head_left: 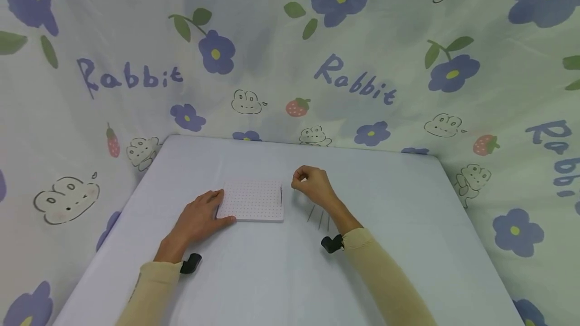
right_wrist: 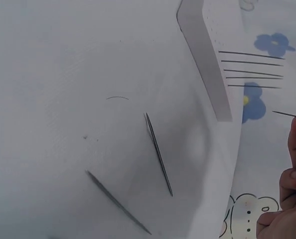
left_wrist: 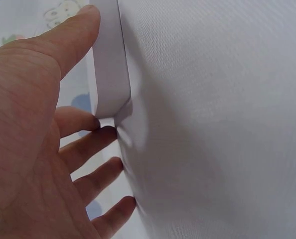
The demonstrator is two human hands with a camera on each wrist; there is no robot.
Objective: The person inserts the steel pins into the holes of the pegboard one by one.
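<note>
A white board (head_left: 252,201) with a grid of small holes lies on the white table. My left hand (head_left: 199,218) rests at its left end, the thumb (left_wrist: 80,30) along the near side and the other fingers spread by the corner. To the right of the board, my right hand (head_left: 313,185) is raised and pinches a thin needle (right_wrist: 286,114) between thumb and fingertip. Several needles (right_wrist: 252,72) stand upright in a row along the board's right edge.
Loose needles (head_left: 320,219) lie on the table beneath my right forearm; one needle (right_wrist: 159,154) shows sharply in the right wrist view. Close to them lies a short curved dark thread (right_wrist: 117,97). A cloth curtain (head_left: 272,54) printed with flowers and rabbits hangs behind the table.
</note>
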